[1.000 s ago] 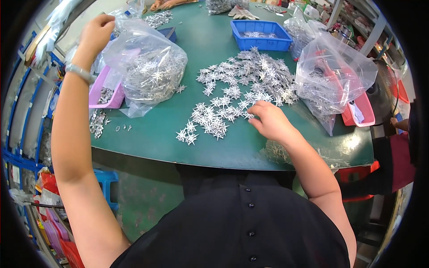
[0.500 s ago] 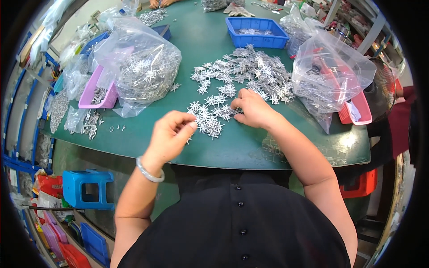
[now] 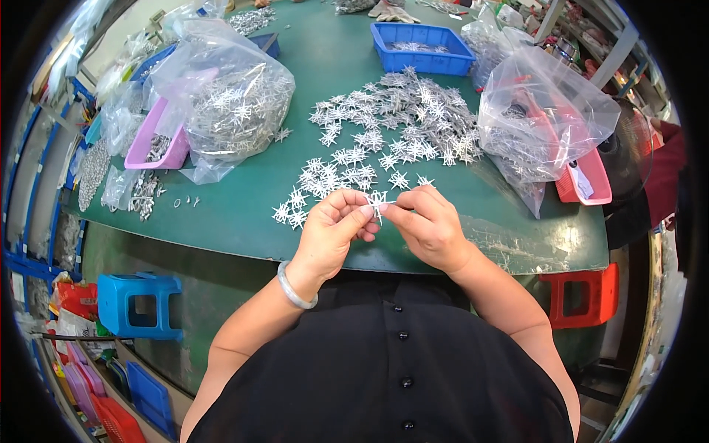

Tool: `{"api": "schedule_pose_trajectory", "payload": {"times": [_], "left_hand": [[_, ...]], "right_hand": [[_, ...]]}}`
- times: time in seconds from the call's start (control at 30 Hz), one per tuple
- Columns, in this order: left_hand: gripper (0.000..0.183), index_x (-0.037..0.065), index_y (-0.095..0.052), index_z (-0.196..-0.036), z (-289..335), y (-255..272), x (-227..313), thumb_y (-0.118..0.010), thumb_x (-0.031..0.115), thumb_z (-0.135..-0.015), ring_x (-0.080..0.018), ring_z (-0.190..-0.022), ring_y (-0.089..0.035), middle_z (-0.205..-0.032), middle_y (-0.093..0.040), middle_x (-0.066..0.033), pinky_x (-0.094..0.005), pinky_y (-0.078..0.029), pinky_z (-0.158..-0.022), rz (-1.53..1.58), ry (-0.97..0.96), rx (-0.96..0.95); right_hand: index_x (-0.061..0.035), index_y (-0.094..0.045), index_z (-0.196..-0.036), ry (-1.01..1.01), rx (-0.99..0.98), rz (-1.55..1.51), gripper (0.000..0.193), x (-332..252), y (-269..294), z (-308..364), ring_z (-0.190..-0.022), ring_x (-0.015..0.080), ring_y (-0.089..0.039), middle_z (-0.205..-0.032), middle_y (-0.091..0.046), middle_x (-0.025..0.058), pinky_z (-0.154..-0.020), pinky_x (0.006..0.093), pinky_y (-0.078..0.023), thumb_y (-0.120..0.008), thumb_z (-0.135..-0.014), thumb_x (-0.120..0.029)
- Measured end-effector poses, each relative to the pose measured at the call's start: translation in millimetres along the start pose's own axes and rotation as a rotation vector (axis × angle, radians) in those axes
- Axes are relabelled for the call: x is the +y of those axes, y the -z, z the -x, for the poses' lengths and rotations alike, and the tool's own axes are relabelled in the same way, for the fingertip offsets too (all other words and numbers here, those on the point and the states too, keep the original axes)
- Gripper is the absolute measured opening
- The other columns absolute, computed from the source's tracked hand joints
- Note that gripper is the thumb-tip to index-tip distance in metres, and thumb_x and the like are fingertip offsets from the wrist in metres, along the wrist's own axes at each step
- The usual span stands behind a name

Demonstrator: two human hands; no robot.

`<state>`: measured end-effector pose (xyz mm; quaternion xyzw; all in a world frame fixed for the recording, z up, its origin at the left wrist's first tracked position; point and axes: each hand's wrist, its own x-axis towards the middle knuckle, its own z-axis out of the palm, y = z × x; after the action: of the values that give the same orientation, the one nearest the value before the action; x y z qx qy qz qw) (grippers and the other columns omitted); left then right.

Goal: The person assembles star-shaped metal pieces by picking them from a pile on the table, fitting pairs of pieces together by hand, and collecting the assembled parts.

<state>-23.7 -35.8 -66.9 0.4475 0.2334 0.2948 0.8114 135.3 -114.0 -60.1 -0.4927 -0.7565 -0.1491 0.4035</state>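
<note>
A small silver spiky metal piece is up between my two hands, just above the table's near edge. My left hand pinches it between thumb and index finger. From the other side, the closed fingertips of my right hand grip one of its prongs. Similar spiky pieces lie loosely spread just beyond my hands. Farther back they thicken into a large pile on the green table.
Clear plastic bags of spiky pieces stand left and right. A purple basket and a pink basket sit beside them. A blue tray lies behind the pile. Blue and red stools stand below.
My hands have come together near the table edge, with a spiky piece now held between them. The nearer loose pieces lie more spread out, some farther left.
</note>
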Motion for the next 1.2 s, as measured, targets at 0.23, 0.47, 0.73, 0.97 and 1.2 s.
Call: {"api": "schedule_pose_trajectory", "payload": {"times": [0.23,0.47,0.73,0.97,1.2], "left_hand": [[0.008,0.002,-0.052,-0.09,5.5,0.0,-9.5,-0.054,0.003,-0.083,-0.0113,-0.068,-0.057,-0.079,-0.058,-0.0057,-0.0223,-0.047,-0.061,-0.197,-0.226,-0.023],[0.007,0.0,-0.053,-0.089,8.8,-4.9,-10.5,-0.053,0.003,-0.083,-0.0099,-0.071,-0.056,-0.082,-0.058,-0.006,-0.0225,-0.047,-0.063,-0.272,-0.328,-0.032],[0.007,0.0,-0.053,-0.09,10.7,-4.6,-6.7,-0.053,0.003,-0.083,-0.0105,-0.069,-0.056,-0.08,-0.058,-0.006,-0.0223,-0.047,-0.061,-0.237,-0.237,-0.032],[0.008,0.001,-0.053,-0.091,9.1,-1.7,-6.4,-0.054,0.004,-0.083,-0.0117,-0.067,-0.057,-0.078,-0.059,-0.0063,-0.0229,-0.048,-0.059,-0.104,-0.114,-0.041],[0.007,0.003,-0.053,-0.09,10.4,-6.6,-5.4,-0.054,0.005,-0.083,-0.0114,-0.066,-0.057,-0.077,-0.059,-0.0051,-0.0229,-0.047,-0.057,-0.026,-0.006,-0.04]], "right_hand": [[0.0003,-0.058,-0.09,-0.522,0.091,-0.567,0.016,-13.8,3.0,9.4,-0.067,0.014,-0.056,-0.079,-0.058,0.0076,-0.061,0.0239,-0.045,-0.061,-0.074,0.0],[0.0011,-0.06,-0.086,-0.688,0.001,-0.717,0.012,-10.9,0.8,13.1,-0.066,0.0096,-0.054,-0.077,-0.06,0.0053,-0.06,0.0233,-0.044,-0.061,-0.076,-0.004],[0.0008,-0.06,-0.085,-0.838,-0.049,-0.824,0.01,-14.9,1.1,12.1,-0.064,0.0085,-0.053,-0.077,-0.06,0.0053,-0.059,0.0227,-0.043,-0.06,-0.077,-0.005],[0.0001,-0.059,-0.082,-0.616,0.0,-0.665,0.007,-19.2,4.1,5.9,-0.062,0.0088,-0.052,-0.075,-0.059,0.0052,-0.055,0.0227,-0.042,-0.06,-0.077,-0.005],[0.0003,-0.06,-0.081,-0.734,-0.011,-0.771,0.007,-16.0,5.1,13.3,-0.061,0.0082,-0.051,-0.074,-0.058,0.0045,-0.055,0.0219,-0.042,-0.06,-0.077,-0.005]]}}
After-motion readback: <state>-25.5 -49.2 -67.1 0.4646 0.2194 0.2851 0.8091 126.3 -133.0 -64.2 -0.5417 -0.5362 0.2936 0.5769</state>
